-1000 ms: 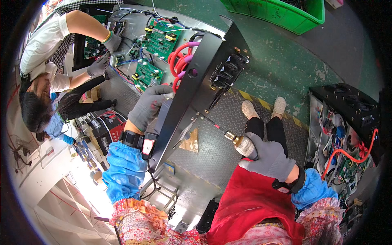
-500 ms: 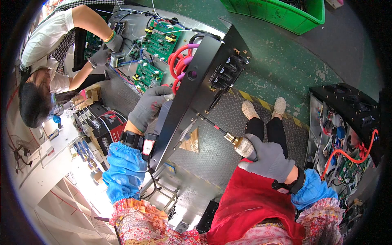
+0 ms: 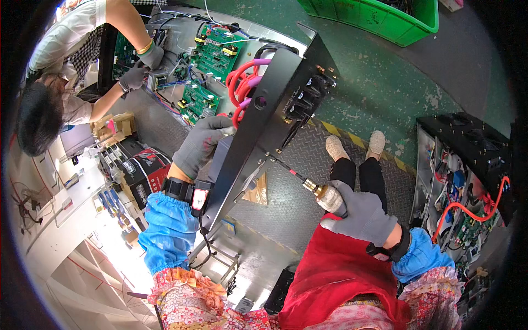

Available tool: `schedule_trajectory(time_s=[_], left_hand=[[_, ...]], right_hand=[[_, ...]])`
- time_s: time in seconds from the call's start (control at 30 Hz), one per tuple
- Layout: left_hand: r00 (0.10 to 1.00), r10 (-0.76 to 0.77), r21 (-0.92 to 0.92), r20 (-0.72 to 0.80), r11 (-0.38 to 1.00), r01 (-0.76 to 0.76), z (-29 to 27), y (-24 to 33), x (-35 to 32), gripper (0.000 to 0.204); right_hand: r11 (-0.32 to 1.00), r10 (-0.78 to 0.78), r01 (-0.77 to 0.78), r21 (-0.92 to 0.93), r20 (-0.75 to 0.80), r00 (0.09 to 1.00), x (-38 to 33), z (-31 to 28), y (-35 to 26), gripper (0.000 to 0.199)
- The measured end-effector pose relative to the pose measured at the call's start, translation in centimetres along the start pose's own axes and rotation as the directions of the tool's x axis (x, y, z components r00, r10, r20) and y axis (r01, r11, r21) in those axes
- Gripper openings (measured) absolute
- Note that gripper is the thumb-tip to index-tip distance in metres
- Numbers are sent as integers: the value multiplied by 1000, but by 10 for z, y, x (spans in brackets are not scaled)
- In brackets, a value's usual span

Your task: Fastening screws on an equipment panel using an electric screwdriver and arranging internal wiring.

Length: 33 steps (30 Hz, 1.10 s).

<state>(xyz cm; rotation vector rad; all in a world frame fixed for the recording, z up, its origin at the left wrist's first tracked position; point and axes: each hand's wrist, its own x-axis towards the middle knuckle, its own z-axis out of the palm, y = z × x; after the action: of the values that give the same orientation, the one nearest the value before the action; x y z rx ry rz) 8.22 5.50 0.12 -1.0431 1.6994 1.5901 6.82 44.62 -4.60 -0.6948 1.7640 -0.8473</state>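
Head cam, fisheye, looks steeply down, close on hands.

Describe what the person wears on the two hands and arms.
Both the left hand and the right hand wear grey knit gloves. Each forearm has a bright blue oversleeve, gathered at the ends, over floral-patterned sleeves. Each wrist carries a black strap; the left one bears a small red and white tag.
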Motion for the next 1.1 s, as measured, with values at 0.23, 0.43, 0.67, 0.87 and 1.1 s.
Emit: schedule_trajectory(time_s=[0.23, 0.43, 0.67, 0.87, 1.1], left_hand=[[1000, -15, -64, 11, 998, 16, -3, -4, 0, 21], [1000, -22, -29, 2, 999, 22, -1, -1, 0, 20], [1000, 8, 11, -7, 1000, -8, -3, -3, 1, 21], [1000, 17, 14, 6, 1000, -17, -3, -3, 2, 20], [1000, -5, -42, 7, 999, 6, -2, -5, 1, 19]], right_hand=[[1000, -10, 10, -5, 3, 1000, 1, -1, 1, 85], [1000, 6, -5, -21, 26, 1000, 1, -4, 0, 83], [1000, -2, 2, -8, 8, 1000, 1, 1, 1, 83], [1000, -12, 12, -23, -17, 1000, 1, 1, 2, 85], [1000, 5, -5, -7, -1, 1000, 2, 2, 0, 84]])
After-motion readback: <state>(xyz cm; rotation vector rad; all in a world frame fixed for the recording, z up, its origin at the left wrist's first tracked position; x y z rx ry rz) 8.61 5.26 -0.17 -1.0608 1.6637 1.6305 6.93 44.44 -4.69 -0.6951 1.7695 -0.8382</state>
